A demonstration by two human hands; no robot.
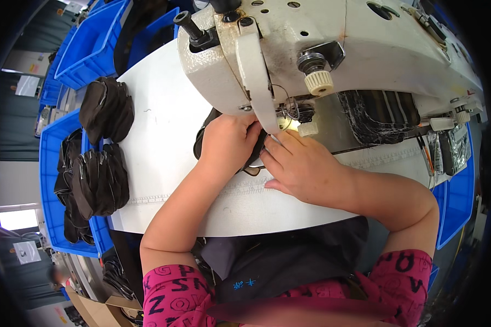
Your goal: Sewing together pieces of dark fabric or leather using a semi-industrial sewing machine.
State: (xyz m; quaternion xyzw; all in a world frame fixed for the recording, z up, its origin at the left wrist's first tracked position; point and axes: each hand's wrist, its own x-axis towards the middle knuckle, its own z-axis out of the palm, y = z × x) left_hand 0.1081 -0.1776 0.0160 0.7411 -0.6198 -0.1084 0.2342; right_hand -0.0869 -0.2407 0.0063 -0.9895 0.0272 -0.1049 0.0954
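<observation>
A cream-white industrial sewing machine (322,49) fills the top of the view over a white table (163,136). Under its head lies a small dark fabric piece (202,143), mostly hidden by my hands. My left hand (229,144) rests on top of that piece with fingers curled, pressing it down near the needle. My right hand (300,166) lies flat beside it, fingertips on the fabric's edge just below the lit needle area (289,122). The presser foot itself is hidden.
Two stacks of dark fabric pieces (106,109) (101,182) sit at the table's left edge. Blue plastic bins (52,163) hold more dark pieces on the left; other blue bins (90,46) stand behind, and one (458,196) at the right. A cardboard box (93,310) is below.
</observation>
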